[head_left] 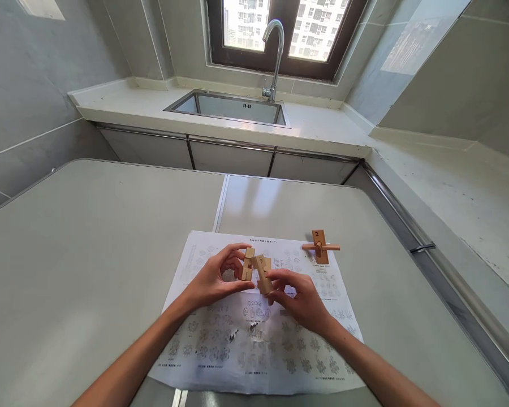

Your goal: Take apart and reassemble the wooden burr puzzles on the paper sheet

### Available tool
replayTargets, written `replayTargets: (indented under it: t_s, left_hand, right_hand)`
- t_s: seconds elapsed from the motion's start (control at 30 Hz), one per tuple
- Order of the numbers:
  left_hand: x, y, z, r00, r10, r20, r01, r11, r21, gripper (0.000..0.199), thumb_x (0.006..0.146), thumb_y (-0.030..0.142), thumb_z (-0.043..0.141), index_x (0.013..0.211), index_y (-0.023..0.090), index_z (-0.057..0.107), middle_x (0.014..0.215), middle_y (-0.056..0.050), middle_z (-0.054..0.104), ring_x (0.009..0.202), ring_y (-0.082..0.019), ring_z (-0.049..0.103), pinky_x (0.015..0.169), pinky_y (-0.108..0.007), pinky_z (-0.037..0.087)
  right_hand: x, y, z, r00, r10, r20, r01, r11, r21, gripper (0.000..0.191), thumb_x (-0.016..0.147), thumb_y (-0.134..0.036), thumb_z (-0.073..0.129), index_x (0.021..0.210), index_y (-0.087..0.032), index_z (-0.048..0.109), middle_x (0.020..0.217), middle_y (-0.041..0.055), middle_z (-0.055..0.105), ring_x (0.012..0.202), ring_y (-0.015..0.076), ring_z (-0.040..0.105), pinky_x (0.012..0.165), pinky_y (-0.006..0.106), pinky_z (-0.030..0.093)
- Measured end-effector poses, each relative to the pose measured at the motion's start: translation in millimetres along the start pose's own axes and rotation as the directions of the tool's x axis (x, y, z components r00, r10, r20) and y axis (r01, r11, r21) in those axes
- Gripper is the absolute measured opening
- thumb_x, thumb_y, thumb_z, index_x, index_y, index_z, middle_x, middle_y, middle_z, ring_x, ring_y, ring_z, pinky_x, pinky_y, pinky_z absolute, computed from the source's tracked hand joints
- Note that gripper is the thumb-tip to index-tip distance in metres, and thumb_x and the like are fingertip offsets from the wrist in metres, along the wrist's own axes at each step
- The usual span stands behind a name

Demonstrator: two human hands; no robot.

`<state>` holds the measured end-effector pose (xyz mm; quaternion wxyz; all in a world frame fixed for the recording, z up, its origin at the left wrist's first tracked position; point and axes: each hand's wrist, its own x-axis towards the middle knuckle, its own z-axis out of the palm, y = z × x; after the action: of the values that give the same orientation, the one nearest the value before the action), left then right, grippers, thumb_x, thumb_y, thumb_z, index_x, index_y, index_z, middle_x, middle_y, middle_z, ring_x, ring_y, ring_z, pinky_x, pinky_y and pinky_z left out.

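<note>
Between the thumb and fingers of my left hand [218,275] is a notched wooden puzzle piece [247,265], held upright. My right hand [297,295] pinches another light wooden puzzle piece [263,276], tilted and marked with a dark figure too small to read surely. The two pieces are close together above the printed sheet [254,350]; whether they touch I cannot tell. Beyond my right hand lies a darker wooden assembly [321,254], a flat piece marked 2 with a round rod across it, on the sheet's upper right edge.
The creased, torn instruction sheet lies on a pale table [89,254] with a seam [221,203]. Behind it, a counter [322,124] holds a sink [233,107] and a tall faucet [275,56] below a window. A metal rail [419,243] runs along the right.
</note>
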<state>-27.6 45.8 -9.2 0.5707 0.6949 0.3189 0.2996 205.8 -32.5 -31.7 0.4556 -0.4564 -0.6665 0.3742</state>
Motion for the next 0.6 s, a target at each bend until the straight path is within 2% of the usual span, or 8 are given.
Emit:
replayTargets:
  t_s: [0.07, 0.17, 0.27, 0.4, 0.53, 0.6]
  left_hand:
    - [-1, 4, 1.4, 0.997, -0.007, 0.073, 0.012, 0.998, -0.058, 0.071, 0.08, 0.028, 0.087, 0.142, 0.027, 0.054, 0.108, -0.004, 0.067, 0.086, -0.015, 0.066, 0.087, -0.035, 0.057]
    - [-3, 9, 1.7, 0.976, -0.031, 0.215, 0.064, 0.987, -0.148, 0.072, 0.077, 0.023, 0.088, 0.141, 0.027, 0.055, 0.107, -0.004, 0.07, 0.094, -0.019, 0.071, 0.093, -0.039, 0.058]
    - [-4, 12, 0.8, 0.95, -0.057, 0.306, 0.122, 0.973, -0.198, 0.075, 0.075, 0.02, 0.089, 0.142, 0.026, 0.055, 0.105, -0.004, 0.072, 0.098, -0.021, 0.072, 0.095, -0.042, 0.059]
    - [-3, 12, 1.1, 0.954, -0.059, 0.293, 0.128, 0.967, -0.221, 0.072, 0.075, 0.019, 0.088, 0.14, 0.024, 0.056, 0.106, -0.006, 0.073, 0.099, -0.022, 0.073, 0.094, -0.042, 0.06]
    - [-2, 12, 2.7, 0.961, -0.069, 0.269, 0.128, 0.97, -0.208, 0.072, 0.077, 0.021, 0.088, 0.14, 0.024, 0.054, 0.106, -0.005, 0.073, 0.097, -0.021, 0.073, 0.094, -0.04, 0.059]
    - [-2, 12, 3.4, 0.963, -0.07, 0.26, 0.122, 0.974, -0.189, 0.072, 0.077, 0.022, 0.088, 0.14, 0.024, 0.054, 0.105, -0.005, 0.072, 0.097, -0.021, 0.073, 0.095, -0.04, 0.058]
  right_hand:
    - [0, 0, -2, 0.996, -0.006, 0.084, -0.002, 0.996, 0.09, 0.023, 0.099, -0.042, 0.069, 0.113, -0.025, 0.073, 0.078, 0.0006, 0.076, 0.06, 0.017, 0.071, 0.06, 0.03, 0.057]
    - [0, 0, -5, 0.987, -0.016, 0.159, -0.004, 0.992, 0.123, 0.023, 0.1, -0.043, 0.067, 0.113, -0.025, 0.073, 0.094, 0.0042, 0.079, 0.064, 0.0166, 0.073, 0.062, 0.029, 0.057]
    - [0, -1, -7, 0.974, 0.01, 0.225, -0.046, 0.986, 0.157, 0.028, 0.1, -0.047, 0.066, 0.115, -0.024, 0.072, 0.093, 0.0046, 0.078, 0.066, 0.0172, 0.074, 0.063, 0.03, 0.057]
    - [1, -7, -10, 0.948, 0.08, 0.308, -0.166, 0.949, 0.266, 0.033, 0.099, -0.047, 0.068, 0.122, -0.023, 0.066, 0.087, 0.0028, 0.076, 0.064, 0.017, 0.073, 0.065, 0.031, 0.057]
    - [1, -11, -12, 0.925, 0.124, 0.36, -0.259, 0.898, 0.356, 0.036, 0.098, -0.044, 0.07, 0.124, -0.021, 0.061, 0.092, 0.0041, 0.074, 0.069, 0.0162, 0.072, 0.076, 0.035, 0.058]
    - [1, -11, -12, 0.916, 0.14, 0.375, -0.288, 0.881, 0.374, 0.038, 0.096, -0.044, 0.073, 0.125, -0.022, 0.059, 0.096, 0.0047, 0.074, 0.07, 0.0161, 0.072, 0.076, 0.034, 0.057]
